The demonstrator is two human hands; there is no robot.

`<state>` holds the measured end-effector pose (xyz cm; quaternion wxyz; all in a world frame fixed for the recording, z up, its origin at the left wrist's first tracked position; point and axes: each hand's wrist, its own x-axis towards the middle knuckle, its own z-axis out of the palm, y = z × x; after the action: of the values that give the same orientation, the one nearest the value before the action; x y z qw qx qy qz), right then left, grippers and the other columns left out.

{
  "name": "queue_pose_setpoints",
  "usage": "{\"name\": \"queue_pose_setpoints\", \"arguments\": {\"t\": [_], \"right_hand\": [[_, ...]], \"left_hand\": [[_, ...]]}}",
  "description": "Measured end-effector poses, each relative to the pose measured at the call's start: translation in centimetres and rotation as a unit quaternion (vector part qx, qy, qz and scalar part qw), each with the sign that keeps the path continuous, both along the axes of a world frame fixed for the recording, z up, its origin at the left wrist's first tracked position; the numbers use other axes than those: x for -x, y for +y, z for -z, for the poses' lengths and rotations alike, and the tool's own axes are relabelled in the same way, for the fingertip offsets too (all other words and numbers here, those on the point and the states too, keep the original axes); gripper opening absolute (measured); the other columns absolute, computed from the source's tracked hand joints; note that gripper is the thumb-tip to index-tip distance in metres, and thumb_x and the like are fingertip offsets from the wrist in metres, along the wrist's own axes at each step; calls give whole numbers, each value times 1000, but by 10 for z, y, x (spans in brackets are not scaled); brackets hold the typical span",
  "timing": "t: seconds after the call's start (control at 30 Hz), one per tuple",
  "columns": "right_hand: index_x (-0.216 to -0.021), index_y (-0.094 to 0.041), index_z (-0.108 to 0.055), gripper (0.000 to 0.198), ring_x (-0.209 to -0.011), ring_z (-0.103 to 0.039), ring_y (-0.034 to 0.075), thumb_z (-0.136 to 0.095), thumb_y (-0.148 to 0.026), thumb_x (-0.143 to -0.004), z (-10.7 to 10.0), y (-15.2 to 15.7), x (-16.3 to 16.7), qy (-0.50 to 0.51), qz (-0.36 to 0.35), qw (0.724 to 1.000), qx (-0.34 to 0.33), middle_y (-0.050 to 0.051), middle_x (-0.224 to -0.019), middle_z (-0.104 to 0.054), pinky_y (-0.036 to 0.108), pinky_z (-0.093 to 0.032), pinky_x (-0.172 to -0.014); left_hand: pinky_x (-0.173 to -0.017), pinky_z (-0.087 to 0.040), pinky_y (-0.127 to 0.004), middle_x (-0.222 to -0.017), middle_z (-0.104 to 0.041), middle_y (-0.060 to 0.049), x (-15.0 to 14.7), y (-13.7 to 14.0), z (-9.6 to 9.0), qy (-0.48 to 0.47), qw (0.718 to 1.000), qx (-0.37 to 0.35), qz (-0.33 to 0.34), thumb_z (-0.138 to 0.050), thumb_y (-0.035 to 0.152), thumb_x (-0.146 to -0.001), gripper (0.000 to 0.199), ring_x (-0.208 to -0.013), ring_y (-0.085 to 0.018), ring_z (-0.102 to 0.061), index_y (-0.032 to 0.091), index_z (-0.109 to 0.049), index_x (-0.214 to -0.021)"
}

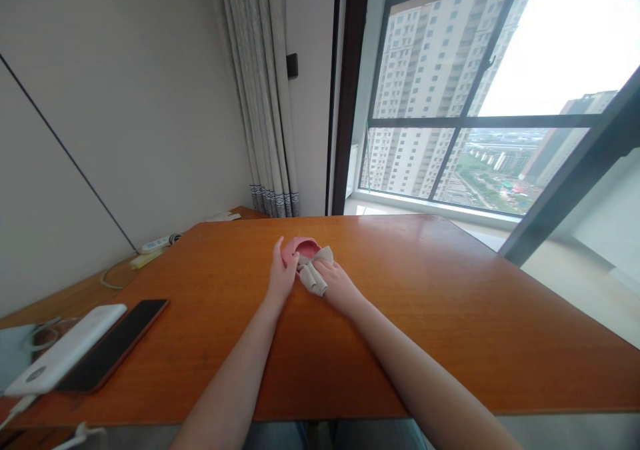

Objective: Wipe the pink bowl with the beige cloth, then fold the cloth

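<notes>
In the head view, a small pink hollow item [301, 245] with a rounded rim is at the middle of the table; its exact kind I cannot make out. My left hand [283, 270] grips its left side, with the thumb toward me and the fingers behind. A light grey cloth [313, 279] is bunched against the item's right front edge. My right hand [337, 286] is closed on this cloth, pressing it to the item. Part of the cloth hangs out below, and another end sticks up at the right. The right fingertips are hidden by the cloth.
On the brown wooden table [450, 317], a black phone [117, 343] and a white power bank [70, 350] with a cable lie at the left. A power strip [156, 243] is by the wall. A curtain [265, 103] and a window [450, 123] stand beyond.
</notes>
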<state>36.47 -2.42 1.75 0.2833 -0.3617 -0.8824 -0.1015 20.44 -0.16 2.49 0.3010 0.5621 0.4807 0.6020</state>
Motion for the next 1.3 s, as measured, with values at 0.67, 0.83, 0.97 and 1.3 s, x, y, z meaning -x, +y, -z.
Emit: {"name": "queue_pose_setpoints", "arguments": {"t": [0.67, 0.83, 0.97, 1.3], "right_hand": [[-93, -17, -60, 19, -93, -50, 20, -43, -13, -87, 1, -1, 5, 28, 19, 999, 10, 7, -90, -58, 37, -38, -88], [-98, -18, -59, 19, -89, -49, 20, -43, -16, -88, 6, -2, 9, 84, 54, 995, 29, 7, -90, -58, 34, -42, -79], [-104, -18, -57, 23, -87, -50, 20, -42, -14, -87, 8, -1, 9, 125, 36, 990, 56, 7, -90, -59, 32, -44, -77], [-90, -18, -61, 15, -89, -53, 18, -46, -17, -88, 1, 0, 2, 28, 38, 998, 39, 6, -89, -60, 31, -41, -79]], "left_hand": [[-99, -40, -38, -127, -51, -10, 5, 5, -4, -7, 999, 33, 4, -62, 37, -75, 49, -114, -24, -52, 20, -49, -119], [-99, -40, -32, -137, -42, -9, -22, -7, 7, -130, 990, 19, 42, -61, 39, -77, 64, -121, -21, -47, 24, -33, -132], [-104, -35, -33, -137, -42, -8, -31, -13, 9, -134, 990, 15, 35, -60, 38, -78, 60, -124, -21, -43, 24, -35, -131], [-100, -39, -37, -116, -59, -10, 0, 6, -1, -67, 997, 24, 21, -62, 36, -74, 40, -111, -23, -54, 16, -56, -108]]}}
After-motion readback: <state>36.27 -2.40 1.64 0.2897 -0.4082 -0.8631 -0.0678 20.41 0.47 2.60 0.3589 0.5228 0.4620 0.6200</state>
